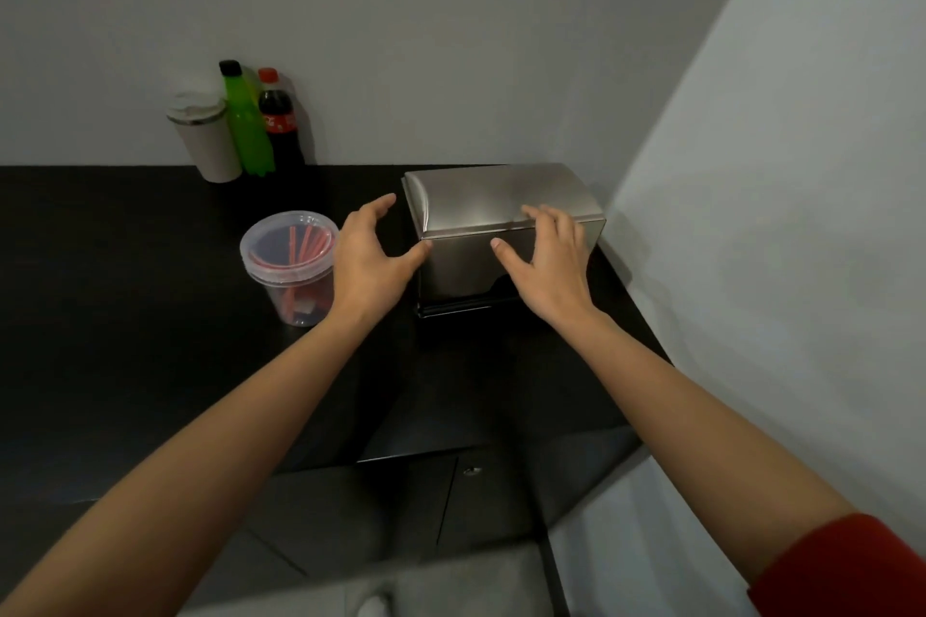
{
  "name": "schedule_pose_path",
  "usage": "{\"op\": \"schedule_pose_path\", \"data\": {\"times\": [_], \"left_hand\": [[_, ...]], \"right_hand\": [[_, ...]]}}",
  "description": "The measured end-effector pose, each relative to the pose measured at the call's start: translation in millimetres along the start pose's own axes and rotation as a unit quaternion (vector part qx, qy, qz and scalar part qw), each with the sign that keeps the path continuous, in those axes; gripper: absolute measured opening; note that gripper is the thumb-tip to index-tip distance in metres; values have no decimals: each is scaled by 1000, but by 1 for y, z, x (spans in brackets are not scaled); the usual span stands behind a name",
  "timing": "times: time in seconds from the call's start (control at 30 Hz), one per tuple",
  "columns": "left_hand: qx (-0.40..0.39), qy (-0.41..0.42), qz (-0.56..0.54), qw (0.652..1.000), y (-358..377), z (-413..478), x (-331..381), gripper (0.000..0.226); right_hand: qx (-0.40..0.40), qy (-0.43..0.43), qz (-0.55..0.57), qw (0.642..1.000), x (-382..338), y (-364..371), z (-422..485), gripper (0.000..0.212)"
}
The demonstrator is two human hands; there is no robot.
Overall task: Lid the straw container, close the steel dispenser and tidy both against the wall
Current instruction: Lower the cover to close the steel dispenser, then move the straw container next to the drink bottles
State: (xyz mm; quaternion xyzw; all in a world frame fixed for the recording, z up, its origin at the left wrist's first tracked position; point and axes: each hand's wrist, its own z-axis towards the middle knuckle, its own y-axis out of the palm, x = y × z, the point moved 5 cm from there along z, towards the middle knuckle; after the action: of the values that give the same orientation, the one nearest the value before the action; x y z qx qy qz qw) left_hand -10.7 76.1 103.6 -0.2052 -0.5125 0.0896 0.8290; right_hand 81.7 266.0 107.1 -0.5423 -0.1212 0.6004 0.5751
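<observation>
Both forearms reach in from 6 o'clock. Right hand (548,261) lies spread on the steel dispenser (501,236), fingers over its shut lid; left hand (373,256) is wide open, thumb touching the box's left corner. Long axis runs 9-to-3, back wall at 12. Lidded straw container (289,261) sits just beside left hand, at 9. Bottles (260,120) and cup (205,135) stand far-left on the tabletop (125,291), not blocking.

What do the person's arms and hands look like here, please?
Both forearms are bare, and the left hand and right hand wear no gloves, rings or watch that I can see. A red sleeve shows on the right upper arm only.
</observation>
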Motion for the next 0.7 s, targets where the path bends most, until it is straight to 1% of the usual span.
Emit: {"op": "schedule_pose_path", "data": {"times": [0.1, 0.2, 0.33, 0.47, 0.53, 0.6, 0.7], "left_hand": [[18, 29, 30, 999, -15, 3, -3, 64], [13, 46, 46, 998, -31, 12, -10, 63], [-5, 68, 53, 996, -58, 26, -28, 64], [-48, 88, 73, 992, -86, 33, -57, 68], [-76, 89, 84, 990, -97, 36, -72, 73], [-110, 88, 97, 985, -105, 38, -86, 84], [-153, 85, 108, 979, -111, 39, -104, 102]], "right_hand": [[7, -30, 15, 999, -21, 6, -4, 56], [17, -55, 25, 998, -48, 14, -1, 53], [29, -78, 40, 996, -94, 33, 6, 45], [12, -88, 43, 995, -134, 68, 4, 44], [3, -85, 45, 995, -147, 85, 2, 45], [-10, -70, 41, 997, -154, 102, -1, 47], [-46, -19, 72, 996, -157, 126, -8, 54]]}}
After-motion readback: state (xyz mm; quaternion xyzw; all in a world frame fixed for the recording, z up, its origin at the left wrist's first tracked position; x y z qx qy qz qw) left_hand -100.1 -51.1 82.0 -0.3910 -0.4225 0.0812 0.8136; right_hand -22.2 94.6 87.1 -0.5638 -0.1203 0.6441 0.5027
